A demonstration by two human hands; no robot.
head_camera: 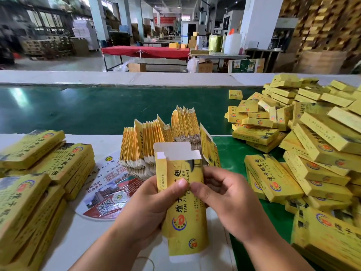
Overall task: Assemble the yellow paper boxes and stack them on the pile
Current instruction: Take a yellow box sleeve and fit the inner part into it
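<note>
Two hands; one fan

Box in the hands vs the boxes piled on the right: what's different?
The held box has its top flap up and open, white inside showing; the pile boxes are closed. The held box stands upright, gripped by the left hand and right hand; the pile boxes lie flat or tilted, heaped loosely. Both share the yellow print and red-blue logo.

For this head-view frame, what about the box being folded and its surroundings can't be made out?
- Yellow paper box: its back and side faces are hidden by the left hand and right hand.
- Round printed paper fan: partly covered by the left hand and by the upright flat yellow box blanks.
- Pile of assembled yellow boxes: cut off by the right edge.
</note>
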